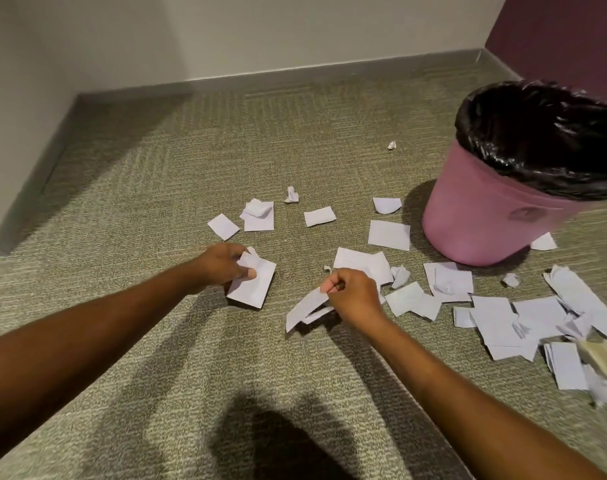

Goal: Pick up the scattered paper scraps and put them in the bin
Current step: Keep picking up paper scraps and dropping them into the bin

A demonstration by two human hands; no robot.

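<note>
On the carpet (156, 174), the left hand (222, 265) pinches a flat scrap (257, 285); the right hand (350, 292) grips a bent strip (305, 306) (perhaps two). Loose scraps (502, 317) lie beside the lined pink bin (485, 216).

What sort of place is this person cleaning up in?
Probably an office or hotel room corner, though that's a guess: hard-wearing woven carpet, pale walls with a grey baseboard, and a pink bin lined with a black bag, paper scraps beside it.

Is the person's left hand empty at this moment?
No, the left hand grips a flat white rectangular paper scrap, its thumb pressed on top.
</note>
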